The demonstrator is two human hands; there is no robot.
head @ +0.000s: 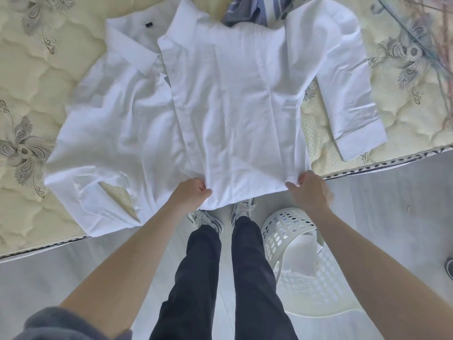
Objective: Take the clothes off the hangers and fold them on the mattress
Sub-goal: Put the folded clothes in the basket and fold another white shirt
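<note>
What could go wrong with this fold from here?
1. Left hand and right hand pinch the hem of the white shirt beyond the mattress edge; a tug may drag it floorward.
2. The bunched sleeve would likely fold in creased.
3. The striped garment at the shirt's far edge could get caught up.

1. Floor (392,204) is pale grey and glossy, with soft bright light all over it.
2. White plastic laundry basket (272,241) stands on it (holes all round the wall).
3. Mattress (36,69): cream, quilted, grey floral swirls, patterned edge trim.
</note>
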